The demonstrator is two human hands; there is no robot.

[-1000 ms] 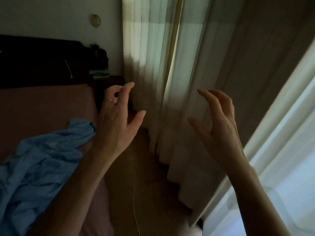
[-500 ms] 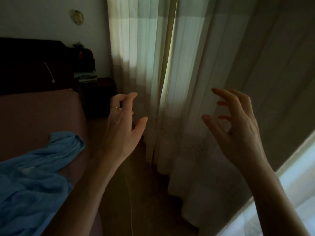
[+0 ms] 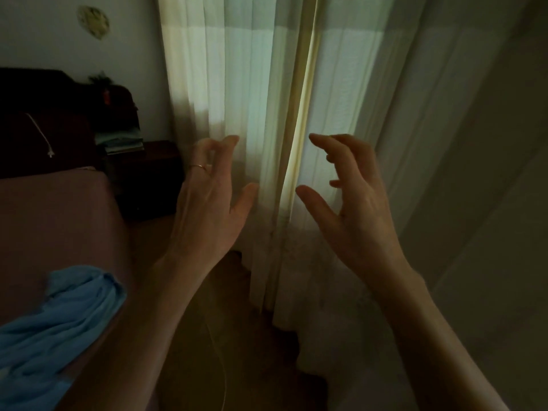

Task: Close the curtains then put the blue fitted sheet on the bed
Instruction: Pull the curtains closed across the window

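Note:
Two pale curtains hang before me: the left curtain [image 3: 231, 99] and the right curtain [image 3: 385, 114], with a thin bright gap between their edges. My left hand [image 3: 207, 209], a ring on one finger, is raised just left of the gap, fingers spread and loosely bent, holding nothing. My right hand [image 3: 353, 209] is raised just right of the gap, fingers likewise bent and empty. The crumpled blue fitted sheet [image 3: 50, 330] lies on the bed [image 3: 53, 221] at lower left.
A dark headboard [image 3: 35, 93] stands at the back left. Beside it is a dark nightstand [image 3: 148, 179] with stacked items on top. A thin white cord [image 3: 219, 360] runs across the wooden floor between the bed and curtains.
Both hands have moved toward the gap between the curtains, the right hand most. The view has swung right, so the bright window area at lower right is out of sight.

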